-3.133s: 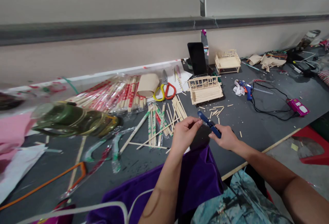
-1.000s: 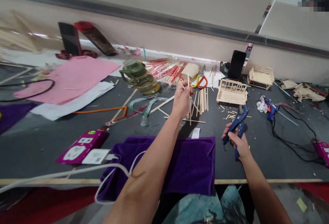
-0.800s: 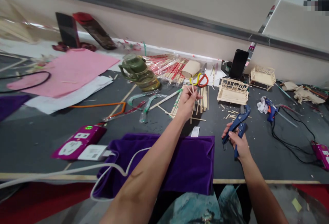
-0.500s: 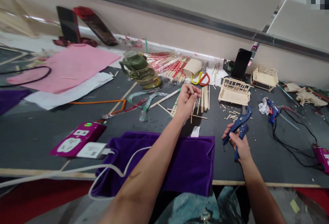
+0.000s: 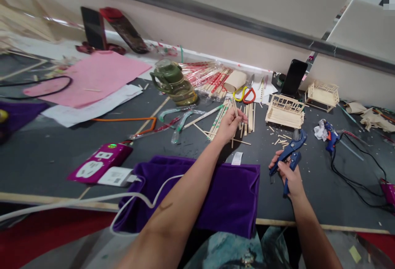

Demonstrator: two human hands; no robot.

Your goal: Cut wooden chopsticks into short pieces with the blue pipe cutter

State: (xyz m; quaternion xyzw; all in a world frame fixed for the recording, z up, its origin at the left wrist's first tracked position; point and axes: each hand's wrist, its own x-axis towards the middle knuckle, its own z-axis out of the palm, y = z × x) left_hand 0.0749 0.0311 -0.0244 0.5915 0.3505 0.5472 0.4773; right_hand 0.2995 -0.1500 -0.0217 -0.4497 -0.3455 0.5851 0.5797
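Note:
My left hand point(image 5: 228, 126) is closed on a thin wooden stick point(image 5: 235, 107), which points up out of the fingers. It is over a pile of loose wooden sticks point(image 5: 250, 117); whether it touches them I cannot tell. In my right hand point(image 5: 290, 174) is a blue hand cutter point(image 5: 284, 154), its handles spread apart. Short cut stick pieces point(image 5: 281, 140) lie just beyond the cutter. Behind them stands a small model bench point(image 5: 285, 112) made of sticks, with a second stick model point(image 5: 322, 94) to its right.
A folded purple cloth point(image 5: 228, 199) lies under my left forearm, with a white cable point(image 5: 101, 197) beside it. Scissors point(image 5: 245, 93), a green jug point(image 5: 173, 82) and a propped phone point(image 5: 294, 77) stand or lie farther back. A blue glue gun point(image 5: 331, 137) with black cord is at right.
The view has turned slightly left, so things sit a little farther right. My left hand stays closed by the sticks, and my right hand keeps the cutter in nearly the same place.

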